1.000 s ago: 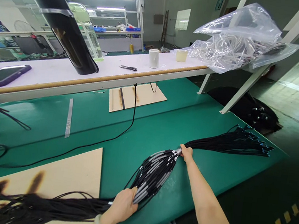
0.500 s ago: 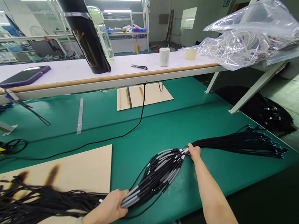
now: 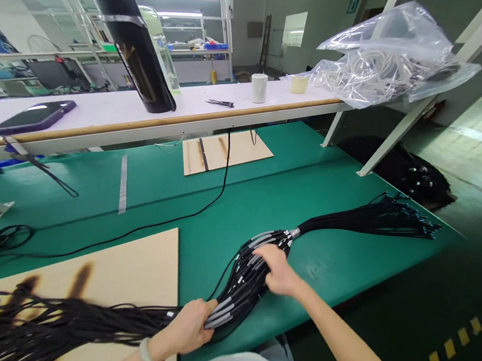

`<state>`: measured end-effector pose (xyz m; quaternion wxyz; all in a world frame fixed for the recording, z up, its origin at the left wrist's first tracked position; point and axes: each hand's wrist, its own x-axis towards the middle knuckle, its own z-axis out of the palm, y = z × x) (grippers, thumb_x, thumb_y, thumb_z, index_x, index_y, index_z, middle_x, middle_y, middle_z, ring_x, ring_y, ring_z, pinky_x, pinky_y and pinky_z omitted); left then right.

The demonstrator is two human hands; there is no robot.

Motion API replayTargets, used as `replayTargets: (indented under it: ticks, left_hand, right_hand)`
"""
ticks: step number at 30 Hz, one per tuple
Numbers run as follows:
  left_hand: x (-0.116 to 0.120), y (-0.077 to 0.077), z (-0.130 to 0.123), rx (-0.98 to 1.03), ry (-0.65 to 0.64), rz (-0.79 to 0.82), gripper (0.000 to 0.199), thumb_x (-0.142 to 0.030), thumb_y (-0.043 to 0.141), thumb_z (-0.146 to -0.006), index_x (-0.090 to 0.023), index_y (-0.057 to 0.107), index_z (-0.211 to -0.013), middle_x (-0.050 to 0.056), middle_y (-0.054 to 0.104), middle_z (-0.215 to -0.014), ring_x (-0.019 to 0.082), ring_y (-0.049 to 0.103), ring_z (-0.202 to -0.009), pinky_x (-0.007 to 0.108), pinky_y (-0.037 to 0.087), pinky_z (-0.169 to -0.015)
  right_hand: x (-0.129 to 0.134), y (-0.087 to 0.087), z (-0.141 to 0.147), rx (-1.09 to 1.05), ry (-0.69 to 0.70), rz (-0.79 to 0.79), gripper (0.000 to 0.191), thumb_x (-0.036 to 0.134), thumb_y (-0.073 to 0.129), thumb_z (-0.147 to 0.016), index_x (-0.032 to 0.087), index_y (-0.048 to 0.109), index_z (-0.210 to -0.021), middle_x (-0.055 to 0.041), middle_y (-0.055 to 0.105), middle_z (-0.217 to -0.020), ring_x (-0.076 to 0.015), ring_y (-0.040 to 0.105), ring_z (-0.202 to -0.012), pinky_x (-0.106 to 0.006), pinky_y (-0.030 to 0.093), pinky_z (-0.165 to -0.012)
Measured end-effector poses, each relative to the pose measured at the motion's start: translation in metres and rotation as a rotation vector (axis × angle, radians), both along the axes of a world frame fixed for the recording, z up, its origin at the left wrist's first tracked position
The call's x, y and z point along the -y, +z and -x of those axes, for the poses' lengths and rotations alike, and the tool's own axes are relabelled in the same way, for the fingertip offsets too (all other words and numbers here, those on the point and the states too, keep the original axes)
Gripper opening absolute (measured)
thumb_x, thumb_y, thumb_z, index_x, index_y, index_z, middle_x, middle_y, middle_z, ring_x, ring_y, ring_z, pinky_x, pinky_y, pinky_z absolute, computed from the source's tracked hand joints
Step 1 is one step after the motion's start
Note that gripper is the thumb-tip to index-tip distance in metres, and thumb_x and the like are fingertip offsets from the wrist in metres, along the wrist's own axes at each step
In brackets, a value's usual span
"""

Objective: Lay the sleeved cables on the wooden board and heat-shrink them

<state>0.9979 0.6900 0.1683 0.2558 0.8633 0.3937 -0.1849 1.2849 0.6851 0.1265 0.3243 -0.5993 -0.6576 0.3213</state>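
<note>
A long bundle of black cables (image 3: 250, 281) with grey sleeved sections and small white labels runs diagonally across the green table. My left hand (image 3: 190, 326) is wrapped round the bundle at the lower end of the grey sections. Over the bulging middle lies my right hand (image 3: 278, 270), its fingers stretched across the top and its thumb apart on the near side. Silvery tape (image 3: 295, 233) binds the cables just beyond that hand. From there the black tails (image 3: 372, 217) fan out to blue-tipped ends. The other loose ends (image 3: 74, 324) spread over a wooden board (image 3: 138, 267).
A raised white shelf (image 3: 196, 115) spans the back, carrying a phone (image 3: 33, 116), a dark tumbler (image 3: 131, 38), tweezers (image 3: 219, 103), tape rolls (image 3: 259, 88) and a plastic bag of cables (image 3: 382, 69). A black cord (image 3: 166, 218) crosses the table. A smaller board (image 3: 244, 153) lies behind.
My right hand has let go of the taped neck and moved down-left onto the middle of the bundle. My left hand keeps its hold. The view has shifted slightly.
</note>
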Motion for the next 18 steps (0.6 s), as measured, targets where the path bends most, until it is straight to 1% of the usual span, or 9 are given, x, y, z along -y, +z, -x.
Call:
replayTargets:
  ticks: [1,2,3,6,7,9,11,15,18]
  left_hand:
    - [0.003,0.0,-0.001,-0.007,-0.002,0.006,0.013,-0.02,0.05,-0.069,-0.021,0.049,-0.082,0.004,0.061,-0.077,0.022,0.061,-0.075,0.027,0.037,-0.064]
    - [0.006,0.0,-0.002,-0.008,-0.007,0.01,0.013,-0.02,0.05,-0.069,-0.021,0.05,-0.082,0.004,0.062,-0.078,0.022,0.061,-0.076,0.027,0.038,-0.064]
    - [0.008,0.0,-0.003,-0.005,-0.018,0.016,0.013,-0.02,0.05,-0.069,-0.021,0.05,-0.083,0.004,0.062,-0.078,0.022,0.062,-0.076,0.027,0.04,-0.065]
    - [0.017,-0.002,-0.01,-0.008,-0.085,0.033,0.019,-0.021,0.051,-0.069,-0.02,0.053,-0.088,0.007,0.065,-0.083,0.025,0.063,-0.082,0.03,0.044,-0.07]
    - [0.02,-0.003,-0.012,-0.018,-0.109,0.039,0.023,-0.021,0.051,-0.069,-0.019,0.054,-0.091,0.008,0.066,-0.087,0.027,0.063,-0.084,0.032,0.045,-0.072]
    - [0.024,-0.005,-0.017,-0.044,-0.149,0.047,0.029,-0.021,0.051,-0.068,-0.017,0.056,-0.097,0.012,0.067,-0.094,0.029,0.063,-0.088,0.035,0.047,-0.076]
    - [0.028,-0.007,-0.021,-0.056,-0.18,0.051,0.032,-0.021,0.05,-0.069,-0.016,0.056,-0.1,0.013,0.067,-0.098,0.03,0.063,-0.091,0.037,0.048,-0.079]
    - [0.032,-0.013,-0.025,-0.071,-0.232,0.056,0.03,-0.019,0.048,-0.07,-0.016,0.056,-0.098,0.013,0.068,-0.093,0.03,0.064,-0.089,0.039,0.049,-0.079]
    - [0.033,-0.019,-0.027,-0.085,-0.25,0.049,0.029,-0.017,0.047,-0.069,-0.016,0.056,-0.097,0.014,0.068,-0.091,0.03,0.065,-0.087,0.039,0.05,-0.077]
  right_hand:
    - [0.013,0.002,0.014,0.144,0.219,-0.035,0.069,0.006,0.054,-0.053,0.022,0.054,-0.121,-0.0088,0.056,-0.126,-0.0296,0.043,-0.124,-0.053,0.025,-0.108]
    - [0.025,0.002,0.025,0.269,0.347,-0.041,0.069,0.008,0.055,-0.056,0.02,0.051,-0.124,-0.0107,0.057,-0.124,-0.0303,0.044,-0.12,-0.056,0.022,-0.107]
    - [0.035,0.001,0.033,0.383,0.419,-0.036,0.063,0.01,0.055,-0.06,0.018,0.05,-0.122,-0.0119,0.058,-0.12,-0.0297,0.046,-0.116,-0.057,0.021,-0.105]
    - [0.056,-0.009,0.037,0.574,0.4,0.016,0.03,0.011,0.048,-0.075,0.016,0.056,-0.103,-0.0103,0.061,-0.102,-0.0244,0.051,-0.101,-0.049,0.027,-0.1]
    - [0.061,-0.012,0.035,0.6,0.389,0.028,0.024,0.01,0.046,-0.076,0.016,0.056,-0.097,-0.0095,0.061,-0.099,-0.0233,0.05,-0.099,-0.045,0.028,-0.097]
    - [0.069,-0.019,0.031,0.618,0.37,0.048,0.02,0.008,0.047,-0.076,0.016,0.056,-0.092,-0.0086,0.061,-0.098,-0.0216,0.05,-0.096,-0.04,0.03,-0.092]
    - [0.077,-0.023,0.028,0.592,0.352,0.06,0.021,0.008,0.047,-0.076,0.016,0.056,-0.093,-0.0075,0.06,-0.1,-0.0201,0.05,-0.095,-0.036,0.03,-0.088]
    - [0.089,-0.028,0.025,0.529,0.367,0.054,0.027,0.007,0.048,-0.077,0.019,0.055,-0.1,-0.0048,0.06,-0.103,-0.0191,0.048,-0.097,-0.036,0.027,-0.087]
    - [0.092,-0.032,0.024,0.547,0.389,0.083,0.021,0.008,0.049,-0.077,0.018,0.055,-0.095,-0.004,0.062,-0.097,-0.0198,0.048,-0.095,-0.036,0.026,-0.086]
